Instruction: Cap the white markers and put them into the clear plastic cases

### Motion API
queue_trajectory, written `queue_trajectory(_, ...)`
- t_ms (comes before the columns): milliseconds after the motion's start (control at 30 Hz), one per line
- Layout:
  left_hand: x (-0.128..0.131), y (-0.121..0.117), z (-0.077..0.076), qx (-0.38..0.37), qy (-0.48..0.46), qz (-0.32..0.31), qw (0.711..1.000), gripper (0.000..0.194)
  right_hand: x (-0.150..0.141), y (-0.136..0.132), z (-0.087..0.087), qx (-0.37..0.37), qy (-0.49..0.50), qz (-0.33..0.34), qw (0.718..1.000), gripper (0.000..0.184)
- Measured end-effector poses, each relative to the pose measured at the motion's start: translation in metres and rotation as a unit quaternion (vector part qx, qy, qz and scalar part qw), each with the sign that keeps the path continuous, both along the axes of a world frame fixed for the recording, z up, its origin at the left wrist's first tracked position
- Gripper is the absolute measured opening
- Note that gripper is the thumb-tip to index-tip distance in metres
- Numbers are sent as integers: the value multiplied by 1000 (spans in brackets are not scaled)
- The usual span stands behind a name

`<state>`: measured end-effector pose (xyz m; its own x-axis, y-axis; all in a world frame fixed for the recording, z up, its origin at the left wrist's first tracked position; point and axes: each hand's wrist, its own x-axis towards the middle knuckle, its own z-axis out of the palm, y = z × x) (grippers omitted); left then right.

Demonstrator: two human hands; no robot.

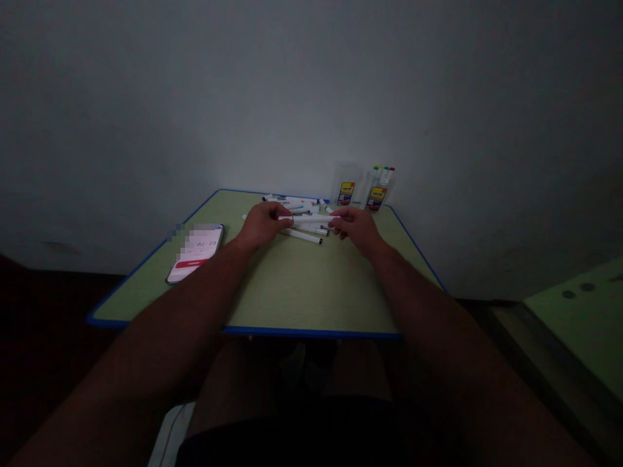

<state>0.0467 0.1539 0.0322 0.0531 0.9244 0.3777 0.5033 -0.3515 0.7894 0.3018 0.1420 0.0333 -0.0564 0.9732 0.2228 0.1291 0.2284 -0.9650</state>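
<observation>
A white marker (pixel 311 219) lies level between my two hands, above the far part of the table. My left hand (pixel 264 224) pinches one end, and my right hand (pixel 357 227) grips the other, where a reddish cap partly shows. Beneath and behind it, several white markers are heaped on the table, some partly covered by my hands. One loose marker (pixel 304 236) with a dark end rests just in front of the heap.
The green table (pixel 311 292) has a blue edge and stands against a grey wall. A lit phone (pixel 195 253) lies at the left. At the back right stand a clear case (pixel 346 193) and a second clear case (pixel 376 198) holding several markers with coloured caps.
</observation>
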Motion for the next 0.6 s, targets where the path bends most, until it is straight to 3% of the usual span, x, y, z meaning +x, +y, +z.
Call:
queue_trajectory(233,1,0,-2,-3,-16,-22,1000,19,2,2,-2,-13,-59,-39,997,18)
queue_trajectory(600,2,-2,0,-21,-32,-14,999,21,0,3,0,-34,-41,-64,997,15)
